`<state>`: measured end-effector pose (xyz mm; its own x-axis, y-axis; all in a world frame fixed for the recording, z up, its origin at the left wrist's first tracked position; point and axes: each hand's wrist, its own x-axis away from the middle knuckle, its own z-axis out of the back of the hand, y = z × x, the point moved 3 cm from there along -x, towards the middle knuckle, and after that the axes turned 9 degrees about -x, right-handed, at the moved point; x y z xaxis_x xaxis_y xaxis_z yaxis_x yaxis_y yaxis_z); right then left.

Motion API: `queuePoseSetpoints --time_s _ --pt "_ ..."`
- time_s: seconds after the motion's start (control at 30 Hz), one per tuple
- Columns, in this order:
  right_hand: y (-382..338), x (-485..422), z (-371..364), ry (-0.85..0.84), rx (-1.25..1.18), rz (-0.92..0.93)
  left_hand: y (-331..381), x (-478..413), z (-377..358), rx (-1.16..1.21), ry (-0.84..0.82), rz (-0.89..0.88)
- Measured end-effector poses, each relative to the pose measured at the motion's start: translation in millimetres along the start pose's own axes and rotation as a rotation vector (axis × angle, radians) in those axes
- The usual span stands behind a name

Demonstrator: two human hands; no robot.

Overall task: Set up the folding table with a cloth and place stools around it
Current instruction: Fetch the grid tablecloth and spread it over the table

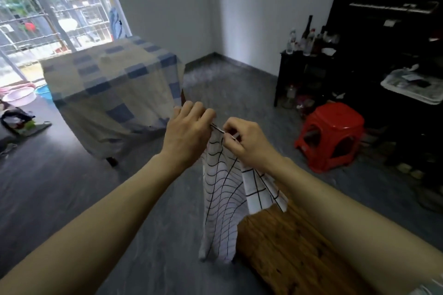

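Note:
A white cloth with a black grid pattern (223, 201) hangs in front of me, bunched at its top edge. My left hand (189, 127) and my right hand (244, 141) both pinch that top edge close together, fingers curled. The cloth's lower part drapes down past the corner of a brown wooden table top (292, 254) at the lower right. A red plastic stool (330, 134) stands on the floor to the right, apart from the table.
A piece of furniture covered by a beige and blue checked sheet (112, 88) stands ahead on the left. Behind it a barred window lets in light. A dark low shelf with bottles (304, 55) and dark furniture line the right wall. Basins (21, 96) lie at far left.

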<state>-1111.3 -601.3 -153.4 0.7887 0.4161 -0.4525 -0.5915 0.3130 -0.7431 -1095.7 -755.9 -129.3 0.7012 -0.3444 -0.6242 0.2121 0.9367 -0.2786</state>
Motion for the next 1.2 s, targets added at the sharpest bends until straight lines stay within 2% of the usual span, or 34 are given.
queuePoseSetpoints --time_s 0.1,0.23,0.3,0.4,0.47,0.53,0.7,0.93,1.2 --pt "1 -9 0 0.068 0.018 -0.053 -3 -20 -10 0.188 -0.016 0.054" --pt "-1 -17 -5 0.152 0.067 -0.086 -10 -36 -39 0.392 -0.192 0.074" --pt "0 -18 -6 0.209 0.102 -0.103 -7 -37 -52 0.693 -0.262 0.171" --pt "4 -15 -6 0.323 0.151 -0.134 3 -35 -69 1.243 -0.429 0.437" --pt "10 -12 -2 0.363 0.169 -0.170 10 -36 -76 1.495 -0.543 0.530" --pt "13 -11 4 0.378 0.161 -0.184 14 -41 -79 1.552 -0.590 0.515" --pt "17 -16 21 0.449 0.049 -0.214 20 -60 -83 1.536 -0.547 0.515" --pt "33 -17 33 0.594 -0.167 -0.427 29 -76 -88 1.547 -0.574 0.490" --pt "55 -23 30 0.587 -0.376 -0.621 30 -79 -101 1.454 -0.592 0.359"
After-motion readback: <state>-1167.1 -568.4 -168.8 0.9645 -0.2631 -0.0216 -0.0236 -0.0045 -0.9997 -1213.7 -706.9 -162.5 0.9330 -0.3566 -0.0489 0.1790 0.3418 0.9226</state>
